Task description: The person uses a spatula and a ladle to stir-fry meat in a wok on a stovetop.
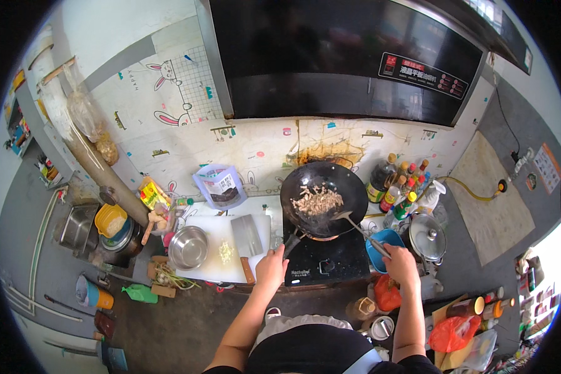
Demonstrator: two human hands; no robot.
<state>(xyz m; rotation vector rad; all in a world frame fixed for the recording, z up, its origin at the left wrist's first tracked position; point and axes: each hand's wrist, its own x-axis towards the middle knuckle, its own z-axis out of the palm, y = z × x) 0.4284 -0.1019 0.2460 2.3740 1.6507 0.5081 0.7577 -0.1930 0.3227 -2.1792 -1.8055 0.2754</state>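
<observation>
A black wok (350,212) sits over a lit flame on the black gas stove (341,269). My left hand (272,270) grips the wok's dark handle (293,243) at the stove's left front. Small pieces of browned meat (317,200) lie together in the wok's middle. In my right hand (401,265) is a metal wok spatula (362,230), its blade inside the wok's right front rim, apart from most of the meat. Left of the stove, a cleaver (247,236) and chopped garlic (225,252) rest on a white cutting board (201,275), beside a steel bowl (188,248).
Sauce bottles (392,187) crowd the back right of the stove. A blue plastic basin (381,264) and a glass-lidded pot (427,237) stand at the right. The range hood (346,61) hangs above. A standing pouch (219,187) is behind the board.
</observation>
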